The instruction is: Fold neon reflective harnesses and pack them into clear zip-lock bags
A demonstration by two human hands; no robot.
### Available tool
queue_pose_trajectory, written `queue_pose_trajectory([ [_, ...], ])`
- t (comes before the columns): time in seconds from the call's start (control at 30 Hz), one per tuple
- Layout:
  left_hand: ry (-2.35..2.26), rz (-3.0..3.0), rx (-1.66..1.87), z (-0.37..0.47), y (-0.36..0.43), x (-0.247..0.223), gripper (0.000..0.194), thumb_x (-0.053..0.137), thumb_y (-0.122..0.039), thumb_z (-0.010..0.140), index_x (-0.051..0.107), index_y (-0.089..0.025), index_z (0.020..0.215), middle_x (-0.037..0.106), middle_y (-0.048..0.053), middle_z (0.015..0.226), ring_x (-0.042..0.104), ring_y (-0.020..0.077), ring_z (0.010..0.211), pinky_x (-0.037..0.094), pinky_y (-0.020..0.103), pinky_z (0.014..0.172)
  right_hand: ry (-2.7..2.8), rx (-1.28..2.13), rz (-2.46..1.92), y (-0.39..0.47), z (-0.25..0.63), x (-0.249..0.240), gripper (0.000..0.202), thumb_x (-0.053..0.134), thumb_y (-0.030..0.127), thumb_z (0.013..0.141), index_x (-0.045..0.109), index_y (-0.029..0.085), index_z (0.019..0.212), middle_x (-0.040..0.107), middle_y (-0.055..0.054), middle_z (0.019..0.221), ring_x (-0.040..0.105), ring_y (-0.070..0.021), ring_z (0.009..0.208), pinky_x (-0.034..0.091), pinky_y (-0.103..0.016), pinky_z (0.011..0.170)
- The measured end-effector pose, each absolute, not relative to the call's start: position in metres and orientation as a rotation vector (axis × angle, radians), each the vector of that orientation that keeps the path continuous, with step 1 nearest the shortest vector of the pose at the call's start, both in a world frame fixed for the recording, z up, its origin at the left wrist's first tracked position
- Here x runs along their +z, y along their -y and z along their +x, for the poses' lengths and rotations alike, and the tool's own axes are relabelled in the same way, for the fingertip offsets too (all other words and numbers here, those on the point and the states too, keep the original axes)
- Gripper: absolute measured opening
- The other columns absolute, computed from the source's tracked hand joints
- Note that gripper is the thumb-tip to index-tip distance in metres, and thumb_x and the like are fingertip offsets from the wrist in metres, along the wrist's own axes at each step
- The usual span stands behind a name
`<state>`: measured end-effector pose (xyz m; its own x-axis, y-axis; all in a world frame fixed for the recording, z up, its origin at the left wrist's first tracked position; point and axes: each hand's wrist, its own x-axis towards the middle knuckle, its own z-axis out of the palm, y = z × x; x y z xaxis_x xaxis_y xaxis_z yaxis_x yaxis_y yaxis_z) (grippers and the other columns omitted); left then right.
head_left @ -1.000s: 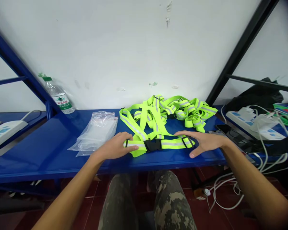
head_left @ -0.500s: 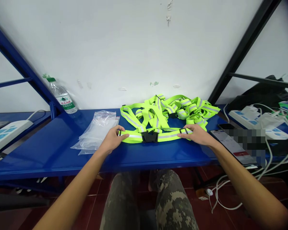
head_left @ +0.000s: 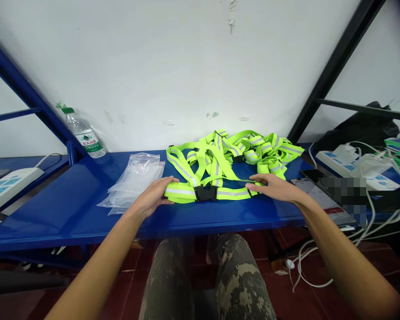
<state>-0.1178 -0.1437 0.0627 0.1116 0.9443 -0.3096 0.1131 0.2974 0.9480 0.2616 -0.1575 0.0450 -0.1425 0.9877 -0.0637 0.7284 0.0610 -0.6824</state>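
A yellow-green reflective strap harness [head_left: 233, 193] lies on the blue table [head_left: 70, 200], its black buckle [head_left: 206, 193] fastened at the front, between my hands. My left hand [head_left: 158, 193] grips the left end of the front strap, thumb below and fingers above. Around the right part of that strap, my right hand [head_left: 268, 186] is closed with its fingertips on the band and a thin raised strap edge. More tangled yellow-green straps [head_left: 270, 153] are heaped behind, toward the wall.
Clear plastic bags [head_left: 133, 180] lie left of the harness. A water bottle [head_left: 86, 135] leans near the wall. To the right are a phone [head_left: 320, 195], power strips [head_left: 336, 163] and white cables. Another power strip [head_left: 11, 186] sits far left.
The front strap and buckle have shifted slightly left and down. My left hand has turned to wrap the strap end, and a thin strap now stands up near my right fingers.
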Motion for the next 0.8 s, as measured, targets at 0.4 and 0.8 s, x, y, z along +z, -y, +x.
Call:
queue_pose_trajectory([
  [0.4,-1.195,1.005,0.795,-0.120,0.136,0.070,0.053,0.069,-0.016,0.064,0.064,-0.019,0.117,0.072,0.006,0.098,0.067,0.0165,0.078,0.055,0.028,0.067,1.634,1.226,-1.524,0.156,0.271,0.055,0.056,0.085,0.053,0.058,0.073,0.020,0.101,0.071,-0.007,0.095,0.064,-0.0226,0.088,0.051,-0.032,0.077],
  [0.8,-1.606,2.092,0.420,-0.119,0.119,0.068,0.014,0.059,-0.025,0.062,0.067,-0.020,0.073,0.061,0.000,0.059,0.054,0.0162,0.055,0.035,0.026,0.052,1.828,0.367,-1.413,0.150,0.263,0.088,0.033,0.067,0.052,0.078,0.070,0.020,0.084,0.034,0.005,0.054,0.031,-0.0110,0.050,0.027,-0.028,0.053],
])
